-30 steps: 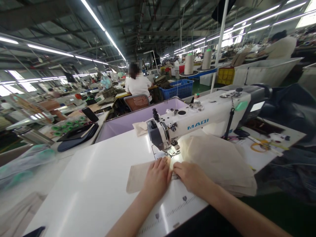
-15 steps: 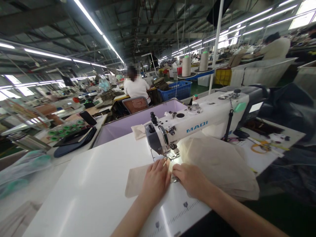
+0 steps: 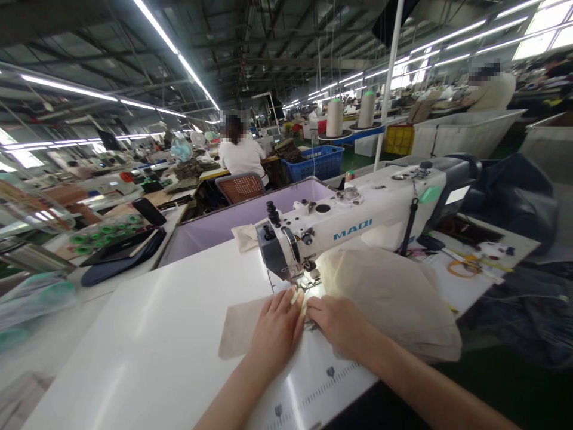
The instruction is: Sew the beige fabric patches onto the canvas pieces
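Observation:
A white sewing machine (image 3: pixel 353 221) stands on a white table, its lit needle area just ahead of both hands. My left hand (image 3: pixel 280 322) lies flat with fingers stretched out on a beige fabric piece (image 3: pixel 239 328), fingertips close to the presser foot. Just right of it, my right hand (image 3: pixel 338 322) has its fingers closed on the fabric edge by the needle plate. A pile of beige fabric (image 3: pixel 389 298) lies under the machine arm, to the right of the needle. Behind the machine head is a small beige piece (image 3: pixel 245 237).
Beyond the table is a lilac-lined bin (image 3: pixel 250 209). Thread cones (image 3: pixel 335 118) stand behind the machine. Scissors with orange handles (image 3: pixel 463 267) lie at the right. A dark pouch (image 3: pixel 125 257) rests on the left table. A seated person (image 3: pixel 242 155) is further back.
The view has shifted slightly, so most things appear a little further left. Both hands remain at the needle area on the fabric.

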`<action>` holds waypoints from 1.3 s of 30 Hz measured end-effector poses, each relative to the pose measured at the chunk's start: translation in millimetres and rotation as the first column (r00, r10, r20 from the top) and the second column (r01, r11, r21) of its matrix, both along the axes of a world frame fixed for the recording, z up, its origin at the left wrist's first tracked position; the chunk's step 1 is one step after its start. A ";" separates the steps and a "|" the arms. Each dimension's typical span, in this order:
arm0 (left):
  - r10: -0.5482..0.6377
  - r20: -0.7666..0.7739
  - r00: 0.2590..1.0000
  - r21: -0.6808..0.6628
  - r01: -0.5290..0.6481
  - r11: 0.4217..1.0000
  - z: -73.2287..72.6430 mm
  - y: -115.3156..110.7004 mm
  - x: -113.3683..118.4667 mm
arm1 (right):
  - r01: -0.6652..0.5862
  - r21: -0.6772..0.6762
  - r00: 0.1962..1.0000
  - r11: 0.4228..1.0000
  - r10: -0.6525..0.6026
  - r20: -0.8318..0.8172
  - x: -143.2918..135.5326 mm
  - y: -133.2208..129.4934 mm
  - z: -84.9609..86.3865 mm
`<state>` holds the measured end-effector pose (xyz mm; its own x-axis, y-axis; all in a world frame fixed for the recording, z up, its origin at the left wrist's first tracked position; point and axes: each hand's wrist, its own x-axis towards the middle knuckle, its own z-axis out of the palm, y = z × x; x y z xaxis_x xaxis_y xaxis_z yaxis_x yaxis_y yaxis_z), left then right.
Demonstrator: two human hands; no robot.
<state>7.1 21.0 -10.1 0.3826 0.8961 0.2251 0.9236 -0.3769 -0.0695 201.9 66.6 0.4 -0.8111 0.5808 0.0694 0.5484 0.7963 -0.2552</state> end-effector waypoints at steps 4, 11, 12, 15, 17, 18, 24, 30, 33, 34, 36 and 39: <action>-0.090 0.049 0.995 -0.022 0.091 0.996 -0.3 -18.0 3.3 | 0.004 0.019 1.000 1.000 -0.004 0.014 4.6 -6.4 -2.2; -0.184 0.168 0.968 -0.073 0.199 0.977 8.4 -26.0 0.8 | 0.006 0.015 0.999 1.000 -0.006 0.033 7.3 -8.9 2.2; -0.186 0.170 0.968 -0.078 0.201 0.976 9.2 -23.8 0.0 | -0.001 0.012 0.999 1.000 0.000 0.040 6.7 -7.3 3.6; -0.182 0.174 0.968 -0.085 0.198 0.976 10.9 -17.0 -2.1 | -0.011 0.008 0.998 1.000 0.011 0.058 3.5 -1.3 7.1; -0.170 0.178 0.969 -0.088 0.188 0.978 11.9 -13.0 -3.7 | 0.003 0.018 0.999 1.000 -0.004 0.044 0.6 2.7 7.6; -0.166 0.180 0.970 -0.091 0.184 0.979 12.4 -11.0 -4.6 | 0.016 0.025 0.999 1.000 -0.016 0.029 -1.1 4.7 7.3; -0.134 0.160 0.978 -0.115 0.153 0.981 15.0 4.3 -12.2 | 0.061 0.034 0.997 0.998 -0.059 -0.040 -11.5 17.6 5.9; -0.106 0.187 0.977 -0.128 0.131 0.983 19.1 22.9 -19.8 | 0.071 0.034 0.996 0.997 -0.069 -0.048 -15.4 21.2 9.9; -0.102 0.196 0.975 -0.110 0.126 0.986 18.0 26.1 -22.3 | 0.078 0.037 0.996 0.996 -0.077 -0.036 -12.4 14.3 7.5; -0.107 0.201 0.974 -0.099 0.129 0.987 16.9 26.1 -22.9 | 0.080 0.040 0.997 0.996 -0.079 -0.028 -11.0 11.3 6.3; -0.126 0.210 0.970 -0.073 0.144 0.987 14.3 25.3 -23.9 | 0.077 0.042 0.997 0.996 -0.076 -0.004 -8.2 5.7 4.3; -0.138 0.210 0.968 -0.048 0.151 0.987 10.5 24.5 -25.2 | 0.067 0.037 0.998 0.997 -0.068 0.017 -5.8 0.8 2.8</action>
<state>-18.1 45.5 0.4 0.4610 0.8494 0.2568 0.8509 -0.5053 0.1438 196.1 67.4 3.2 -0.7716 0.6314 0.0768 0.6054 0.7661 -0.2158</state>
